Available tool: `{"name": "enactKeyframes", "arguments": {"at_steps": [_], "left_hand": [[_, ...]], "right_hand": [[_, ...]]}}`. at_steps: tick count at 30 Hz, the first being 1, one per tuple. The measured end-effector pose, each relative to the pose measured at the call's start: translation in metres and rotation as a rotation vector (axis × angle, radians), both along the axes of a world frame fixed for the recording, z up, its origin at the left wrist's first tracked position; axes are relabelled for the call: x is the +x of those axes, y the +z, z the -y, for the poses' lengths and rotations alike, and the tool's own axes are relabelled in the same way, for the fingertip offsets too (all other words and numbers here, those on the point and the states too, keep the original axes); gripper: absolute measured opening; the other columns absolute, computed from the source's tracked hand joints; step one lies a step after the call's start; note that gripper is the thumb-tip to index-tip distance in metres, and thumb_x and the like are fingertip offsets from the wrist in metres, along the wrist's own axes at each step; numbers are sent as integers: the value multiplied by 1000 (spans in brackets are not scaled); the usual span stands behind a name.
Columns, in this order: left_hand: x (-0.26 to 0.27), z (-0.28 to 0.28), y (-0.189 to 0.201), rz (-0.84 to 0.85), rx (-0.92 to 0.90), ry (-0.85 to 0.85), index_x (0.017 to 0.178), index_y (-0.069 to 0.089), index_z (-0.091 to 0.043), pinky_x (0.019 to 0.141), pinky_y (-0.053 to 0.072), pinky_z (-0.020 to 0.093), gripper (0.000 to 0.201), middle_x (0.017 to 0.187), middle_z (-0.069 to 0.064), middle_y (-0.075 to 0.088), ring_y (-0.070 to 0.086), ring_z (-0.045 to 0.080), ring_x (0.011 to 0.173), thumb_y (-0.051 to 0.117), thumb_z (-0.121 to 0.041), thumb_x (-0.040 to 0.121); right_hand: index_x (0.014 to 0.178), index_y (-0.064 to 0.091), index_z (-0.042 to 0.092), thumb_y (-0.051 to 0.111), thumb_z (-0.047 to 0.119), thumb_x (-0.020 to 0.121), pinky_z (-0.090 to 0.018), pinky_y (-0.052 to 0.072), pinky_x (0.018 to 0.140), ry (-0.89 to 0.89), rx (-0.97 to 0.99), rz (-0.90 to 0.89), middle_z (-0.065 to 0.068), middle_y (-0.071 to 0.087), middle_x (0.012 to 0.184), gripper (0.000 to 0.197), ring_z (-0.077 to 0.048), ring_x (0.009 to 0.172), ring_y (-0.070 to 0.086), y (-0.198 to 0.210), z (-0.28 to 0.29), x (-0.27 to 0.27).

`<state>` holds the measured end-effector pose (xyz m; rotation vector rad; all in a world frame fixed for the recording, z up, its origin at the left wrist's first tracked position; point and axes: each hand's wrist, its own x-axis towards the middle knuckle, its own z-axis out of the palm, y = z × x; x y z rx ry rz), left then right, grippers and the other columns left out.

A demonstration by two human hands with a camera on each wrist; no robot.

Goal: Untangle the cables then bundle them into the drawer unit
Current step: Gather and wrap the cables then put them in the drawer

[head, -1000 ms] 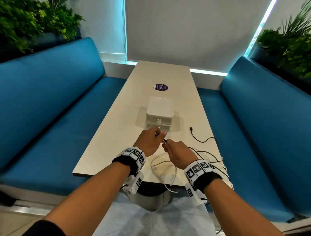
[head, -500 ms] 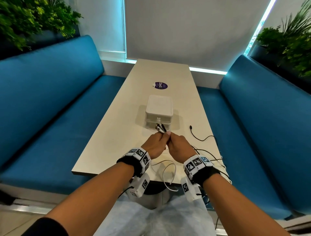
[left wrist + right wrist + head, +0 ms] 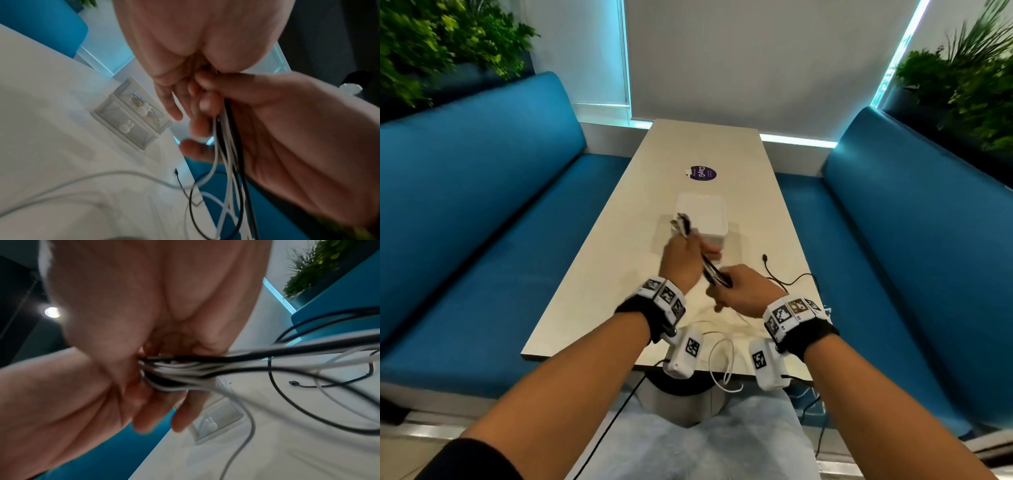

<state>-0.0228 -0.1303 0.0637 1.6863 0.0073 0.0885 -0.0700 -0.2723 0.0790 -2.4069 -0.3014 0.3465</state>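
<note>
**Cables gathered in both hands, drawers still closed**

The cables point(image 3: 714, 272), a mix of black and white leads, run as one bunch between the two hands, held above the table point(image 3: 592, 274) just in front of the drawer unit point(image 3: 702, 214). The left hand point(image 3: 683, 260) is curled round the upper part of the bunch, with the plug ends sticking out above its fist; the right hand point(image 3: 744, 287) clasps the same bunch lower down, fingers wrapped round it. From there the slack falls in loose loops across the near table edge and over it.

These leads look light, limp and smooth-jacketed, so they will likely slide through a loose hold and spring out of any coil. Taking hold near the plugs, then feeding the length through the other fist, seems the surest way.

One black lead point(image 3: 774, 270) lies loose on the table to the right, its plug well apart from the bunch. Whether the strands are still crossed inside the fists is hidden. Motion blur smears both wrist views; how many cables there are cannot be told. Both drawers appear closed.
</note>
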Motion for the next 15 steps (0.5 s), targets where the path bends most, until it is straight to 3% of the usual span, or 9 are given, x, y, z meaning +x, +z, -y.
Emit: {"name": "enactKeyframes", "arguments": {"at_steps": [2, 3, 5, 6, 7, 9, 10, 13, 15], "left_hand": [[14, -16, 9, -47, -234, 119, 67, 62, -4, 72, 60, 44, 56, 57, 4, 66, 65, 28, 51, 33, -35, 104], [18, -24, 15, -82, -358, 163, 68, 53, -6, 62, 59, 44, 47, 48, 0, 54, 54, 25, 41, 35, -31, 104], [21, -40, 26, -119, -472, 178, 68, 43, -15, 43, 44, 29, 37, 44, -4, 34, 33, 19, 41, 40, -27, 103], [22, -45, 25, -94, -356, 149, 65, 41, -17, 44, 33, 26, 39, 45, -4, 34, 30, 19, 44, 41, -29, 103], [21, -50, 21, -37, -107, 95, 63, 42, -17, 47, 28, 26, 42, 47, -3, 38, 32, 20, 46, 43, -32, 103], [13, -54, 8, 83, 487, -73, 68, 48, -16, 50, 27, 31, 40, 58, 3, 51, 42, 22, 50, 43, -33, 104], [8, -54, 2, 104, 662, -155, 74, 51, -16, 50, 30, 31, 36, 64, 6, 56, 47, 22, 52, 43, -35, 103], [-11, -56, -4, 165, 865, -351, 98, 59, -25, 55, 38, 28, 32, 72, -3, 60, 56, 16, 61, 52, -56, 94], [-19, -55, -5, 204, 1048, -463, 113, 57, -31, 67, 45, 27, 53, 86, -8, 63, 60, 14, 75, 61, -72, 80]], "right_hand": [[88, 65, 19, 60, 34, 89, -25, 44, 60, -22, -115, -99, 3, 73, 70, 16, -4, 64, 67, -17, 19, -6], [88, 64, 19, 59, 35, 89, -25, 45, 60, -44, -154, -138, 3, 72, 68, 16, -7, 65, 68, -29, 29, -9], [83, 63, 18, 58, 37, 91, -27, 47, 61, -107, -187, -178, 3, 68, 66, 21, -15, 64, 68, -54, 43, -17], [80, 61, 19, 57, 40, 92, -27, 47, 61, -139, -207, -166, 3, 66, 68, 25, -18, 66, 66, -64, 48, -20], [79, 60, 20, 56, 44, 92, -28, 45, 63, -151, -237, -137, 3, 65, 72, 27, -19, 70, 64, -70, 50, -21], [80, 62, 22, 57, 47, 90, -28, 43, 65, -144, -280, -113, 2, 65, 77, 27, -18, 74, 61, -73, 50, -20], [83, 64, 22, 58, 48, 89, -28, 44, 66, -143, -284, -115, 2, 65, 79, 27, -18, 76, 61, -72, 49, -18], [93, 66, 20, 61, 48, 87, -29, 46, 69, -174, -318, -75, 2, 63, 83, 29, -17, 79, 60, -65, 54, -15], [90, 66, 22, 63, 48, 86, -28, 45, 66, -196, -310, -58, 2, 63, 81, 27, -16, 77, 61, -61, 59, -12]]}}
